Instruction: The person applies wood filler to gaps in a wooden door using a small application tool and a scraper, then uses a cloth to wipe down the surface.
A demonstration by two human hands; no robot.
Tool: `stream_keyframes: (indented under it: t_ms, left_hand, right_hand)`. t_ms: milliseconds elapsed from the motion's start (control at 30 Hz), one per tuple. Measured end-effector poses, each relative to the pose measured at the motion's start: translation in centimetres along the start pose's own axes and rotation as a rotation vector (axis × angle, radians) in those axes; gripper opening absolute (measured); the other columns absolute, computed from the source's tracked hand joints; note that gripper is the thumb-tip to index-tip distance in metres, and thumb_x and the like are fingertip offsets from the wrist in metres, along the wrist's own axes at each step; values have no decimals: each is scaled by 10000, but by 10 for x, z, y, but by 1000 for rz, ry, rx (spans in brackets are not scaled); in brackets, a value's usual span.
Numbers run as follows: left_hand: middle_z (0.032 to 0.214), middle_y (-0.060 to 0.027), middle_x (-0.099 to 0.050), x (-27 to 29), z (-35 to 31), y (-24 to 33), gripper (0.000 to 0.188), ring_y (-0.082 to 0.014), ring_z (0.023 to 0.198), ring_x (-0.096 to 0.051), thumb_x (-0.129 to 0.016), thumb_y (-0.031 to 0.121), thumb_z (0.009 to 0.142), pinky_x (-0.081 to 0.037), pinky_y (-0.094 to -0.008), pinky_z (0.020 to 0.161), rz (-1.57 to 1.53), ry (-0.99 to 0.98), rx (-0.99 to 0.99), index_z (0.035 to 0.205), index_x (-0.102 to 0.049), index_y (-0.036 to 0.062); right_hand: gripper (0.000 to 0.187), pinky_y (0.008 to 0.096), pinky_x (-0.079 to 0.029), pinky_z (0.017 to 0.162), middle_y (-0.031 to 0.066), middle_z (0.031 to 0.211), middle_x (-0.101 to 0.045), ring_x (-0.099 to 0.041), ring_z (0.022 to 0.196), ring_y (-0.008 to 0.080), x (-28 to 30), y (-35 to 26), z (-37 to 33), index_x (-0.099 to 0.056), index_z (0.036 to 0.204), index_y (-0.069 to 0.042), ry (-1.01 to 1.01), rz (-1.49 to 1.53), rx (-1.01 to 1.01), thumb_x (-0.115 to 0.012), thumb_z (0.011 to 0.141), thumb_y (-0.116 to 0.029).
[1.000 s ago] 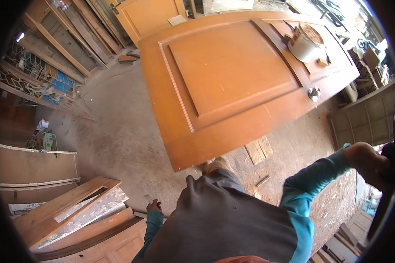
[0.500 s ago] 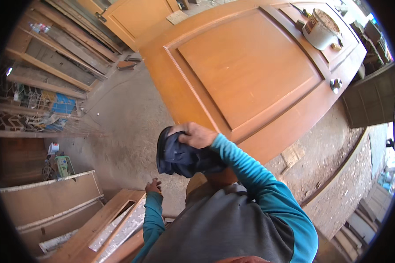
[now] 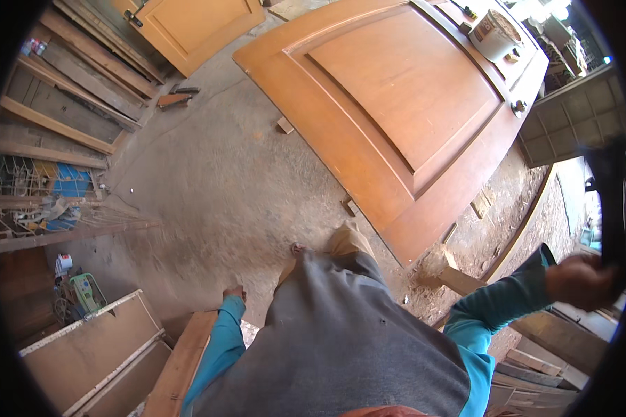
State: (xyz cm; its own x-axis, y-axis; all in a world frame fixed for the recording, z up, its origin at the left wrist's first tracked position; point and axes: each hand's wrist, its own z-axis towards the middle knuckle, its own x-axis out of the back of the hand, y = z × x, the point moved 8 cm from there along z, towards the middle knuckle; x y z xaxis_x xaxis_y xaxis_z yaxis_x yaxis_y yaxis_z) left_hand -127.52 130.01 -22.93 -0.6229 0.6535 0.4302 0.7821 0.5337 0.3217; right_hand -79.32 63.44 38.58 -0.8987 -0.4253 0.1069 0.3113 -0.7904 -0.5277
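Note:
At the far right, out to the side, my right hand is closed on a dark cloth item. The cloth hangs up along the dark rim of the view, where its shape is partly lost. Low on the left, my left hand hangs beside my body over the floor, fingers loosely curled and nothing visible in them. Ahead of me lies a large orange-brown panelled wooden door, raised off the floor, with a round metal knob on its right edge. Neither hand touches it.
On the door's far end stands a white bucket with brownish contents. Wooden planks are stacked at the left. A cardboard-brown panel and a timber piece are at lower left. Another door is at the back. Wood beams lie at right.
My right hand has swung from in front of me out to the far right, carrying the dark cloth item. The door now sits farther right and away. My left hand's fingers have drawn in.

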Motion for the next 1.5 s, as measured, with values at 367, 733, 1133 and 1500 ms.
stream_keyframes:
  t_ms: [367,733,1133,1500]
  left_hand:
    - [741,-89,-633,32,40,173,223,-172,554,-563,-685,185,928,-464,-324,468,64,55,-130,1012,-619,-10]
    - [741,-125,-649,41,22,325,213,-184,550,-582,-673,113,924,-466,-317,456,-75,155,-132,1065,-596,-28]
    - [805,-122,-685,-20,38,431,249,-192,594,-603,-644,211,941,-491,-335,499,435,-119,-161,1065,-670,-3]
    - [709,-69,-620,-22,208,637,241,-146,513,-538,-620,205,955,-439,-305,432,439,-203,-365,1136,-642,47]
  right_hand:
    - [327,335,-513,894,110,1125,-702,-639,1026,196,-9,-42,16,-676,1227,-4,478,-355,398,-509,993,-162]
    - [324,332,-548,800,101,1052,-720,-657,939,188,-644,-20,-392,-678,1219,-18,-1616,602,-604,-501,1021,-202]
    - [323,372,-523,946,147,1177,-689,-677,1033,262,-540,-167,-295,-668,1187,-33,-1450,663,-338,-619,868,-35]
    - [283,373,-538,888,176,1109,-686,-666,966,303,-446,-116,-233,-679,1084,-44,-422,-343,-165,-579,842,-151]
